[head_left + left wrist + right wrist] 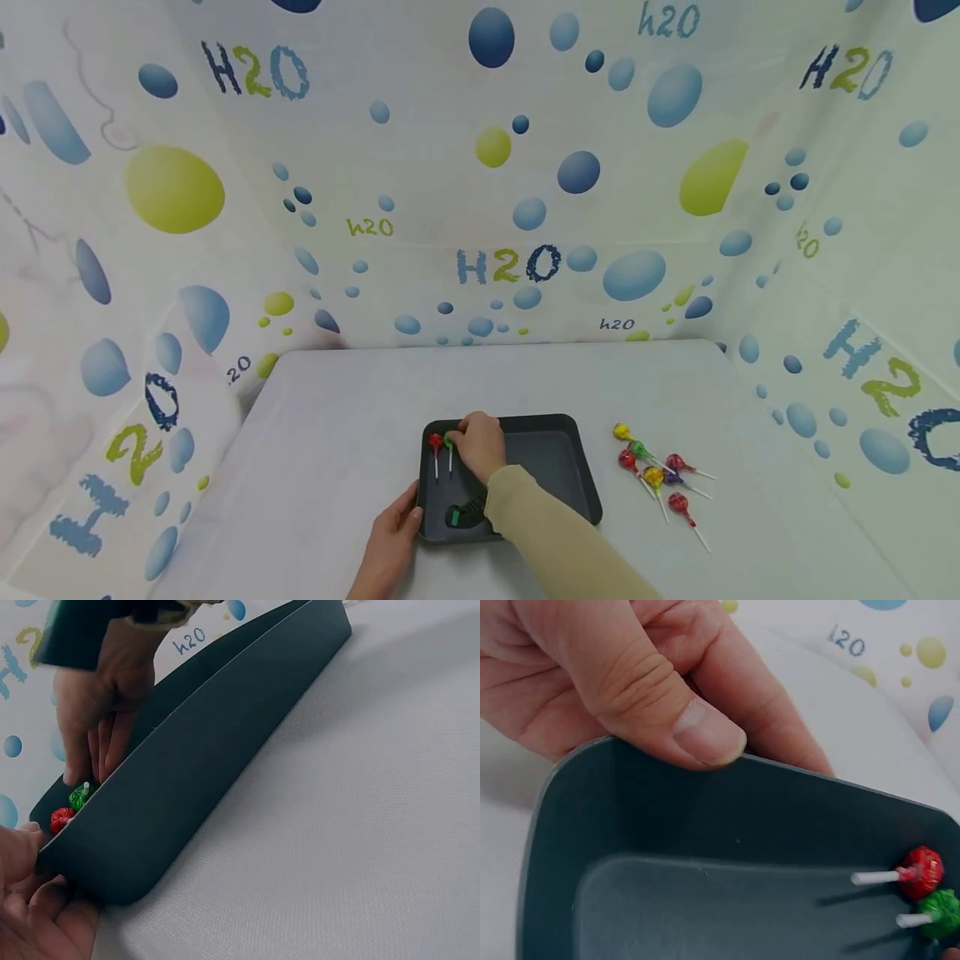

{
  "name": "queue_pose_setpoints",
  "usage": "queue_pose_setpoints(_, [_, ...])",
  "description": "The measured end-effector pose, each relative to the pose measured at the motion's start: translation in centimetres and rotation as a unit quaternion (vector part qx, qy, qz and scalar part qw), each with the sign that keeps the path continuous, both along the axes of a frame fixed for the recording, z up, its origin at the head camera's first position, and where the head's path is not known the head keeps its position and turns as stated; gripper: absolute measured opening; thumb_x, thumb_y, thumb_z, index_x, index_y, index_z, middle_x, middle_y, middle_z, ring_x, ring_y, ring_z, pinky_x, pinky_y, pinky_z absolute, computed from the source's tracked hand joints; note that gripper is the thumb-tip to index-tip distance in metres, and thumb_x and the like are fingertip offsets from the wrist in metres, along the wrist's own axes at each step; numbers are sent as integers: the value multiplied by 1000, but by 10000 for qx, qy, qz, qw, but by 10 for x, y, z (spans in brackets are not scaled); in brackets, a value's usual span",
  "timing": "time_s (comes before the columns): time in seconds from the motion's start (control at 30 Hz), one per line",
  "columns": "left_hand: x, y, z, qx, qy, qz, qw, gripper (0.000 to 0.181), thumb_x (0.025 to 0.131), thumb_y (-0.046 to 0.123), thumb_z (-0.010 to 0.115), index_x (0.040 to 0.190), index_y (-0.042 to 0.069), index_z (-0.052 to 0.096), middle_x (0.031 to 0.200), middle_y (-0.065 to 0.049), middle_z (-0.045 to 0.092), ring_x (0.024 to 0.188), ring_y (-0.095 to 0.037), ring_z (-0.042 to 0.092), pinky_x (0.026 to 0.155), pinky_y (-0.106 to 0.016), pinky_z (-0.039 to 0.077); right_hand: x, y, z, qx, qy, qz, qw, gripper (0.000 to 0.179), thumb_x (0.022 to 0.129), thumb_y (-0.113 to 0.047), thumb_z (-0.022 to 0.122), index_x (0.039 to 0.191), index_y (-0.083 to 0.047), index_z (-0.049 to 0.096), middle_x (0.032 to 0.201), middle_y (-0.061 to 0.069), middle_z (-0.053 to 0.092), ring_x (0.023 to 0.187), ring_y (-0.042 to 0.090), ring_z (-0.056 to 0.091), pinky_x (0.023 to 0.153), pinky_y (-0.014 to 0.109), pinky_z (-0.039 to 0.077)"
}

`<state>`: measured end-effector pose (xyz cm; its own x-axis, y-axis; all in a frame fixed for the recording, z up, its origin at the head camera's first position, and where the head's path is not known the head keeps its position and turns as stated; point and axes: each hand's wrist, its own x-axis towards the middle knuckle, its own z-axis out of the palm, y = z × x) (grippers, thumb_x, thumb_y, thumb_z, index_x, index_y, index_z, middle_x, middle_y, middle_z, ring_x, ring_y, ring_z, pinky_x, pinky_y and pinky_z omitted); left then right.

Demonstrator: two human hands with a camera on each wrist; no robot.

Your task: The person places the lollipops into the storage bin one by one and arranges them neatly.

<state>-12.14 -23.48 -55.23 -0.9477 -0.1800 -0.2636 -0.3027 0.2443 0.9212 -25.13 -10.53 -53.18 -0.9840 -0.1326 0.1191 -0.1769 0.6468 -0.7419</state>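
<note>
Two lollipops, red (435, 440) and green lollipop (448, 439), lie in the tray (577, 475). Right hand (477, 446) seems to pinch the green one; left hand (392, 533) grips the tray's corner. Sticks could roll crooked if dropped carelessly.

Left hand (390, 533) gripping; right hand (477, 446) fingers curled.

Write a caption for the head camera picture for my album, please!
Right hand sets a green lollipop beside a red lollipop in the dark tray while the left hand steadies it.
</note>
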Motion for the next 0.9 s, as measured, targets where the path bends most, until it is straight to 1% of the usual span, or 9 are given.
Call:
queue_pose_setpoints(0.07, [-1, 1, 0, -8, -3, -16, 10000, 51, 108, 7, 46, 155, -8, 34, 160, -28, 35, 150, -48, 31, 122, -61, 34, -1, 9, 1, -54, 102, 148, 9998, 14, 89, -12, 77, 96, 0, 78, 90, 14, 77, 79, 26, 73, 67, 39, 63])
queue_pose_setpoints(0.17, [-1, 2, 1, -106, 50, -37, 9999, 50, 107, 5, 46, 154, -9, 35, 159, -29, 36, 149, -48, 32, 121, -61, 34, -4, 31, 4, -165, 186, 523, 9983, 15, 92, -12, 75, 101, 0, 78, 95, 14, 78, 84, 27, 73, 68, 37, 63])
queue_pose_setpoints(0.23, [0, 2, 1, -218, 104, -54, 9997, 50, 106, 4, 46, 153, -10, 35, 158, -30, 37, 149, -49, 33, 121, -62, 35, -7, 51, 8, -207, 184, 778, 9966, 18, 94, -13, 73, 106, -1, 77, 100, 14, 78, 89, 28, 73, 72, 37, 63])
queue_pose_setpoints(0.33, [0, 0, 0, -335, 139, -61, 9993, 50, 106, 3, 46, 153, -10, 36, 158, -30, 38, 148, -49, 34, 121, -62, 34, -14, 84, 18, -161, 175, 950, 9952, 22, 97, -14, 70, 114, 0, 75, 106, 13, 78, 97, 29, 73, 80, 40, 64])
queue_pose_setpoints(0.43, [0, -1, 0, -355, 77, -63, 9993, 50, 106, 5, 47, 153, -9, 35, 158, -30, 37, 149, -49, 33, 121, -61, 35, -24, 121, 30, -12, 299, 833, 9961, 24, 97, -13, 70, 116, 0, 74, 108, 12, 78, 100, 29, 74, 86, 44, 63])
queue_pose_setpoints(0.6, [0, -2, -1, -403, -109, -106, 9991, 51, 107, 7, 46, 154, -8, 33, 160, -29, 36, 150, -48, 31, 121, -61, 35, -39, 188, 44, 385, 411, 363, 9977, 25, 96, -13, 71, 117, 1, 74, 110, 14, 78, 102, 30, 73, 90, 46, 63])
queue_pose_setpoints(0.67, [0, -2, -1, -435, -124, -106, 9989, 52, 107, 7, 47, 154, -9, 34, 159, -29, 36, 149, -49, 31, 121, -62, 34, -43, 214, 48, 559, 358, 241, 9975, 27, 97, -13, 70, 118, 2, 73, 111, 16, 77, 103, 31, 73, 91, 47, 62])
queue_pose_setpoints(0.77, [-1, -2, -1, -478, -119, -103, 9987, 51, 106, 6, 47, 154, -9, 34, 159, -30, 37, 149, -49, 32, 121, -62, 35, -47, 252, 54, 759, 171, 169, 9968, 29, 99, -13, 67, 122, 4, 70, 115, 19, 75, 105, 33, 72, 94, 49, 62])
queue_pose_setpoints(0.9, [-3, -1, -1, -449, -116, -152, 9988, 52, 106, 6, 48, 154, -9, 34, 159, -30, 36, 149, -49, 32, 121, -62, 34, -47, 296, 58, 921, -101, 54, 9957, 31, 101, -13, 64, 126, 5, 68, 120, 22, 73, 109, 37, 69, 98, 53, 60])
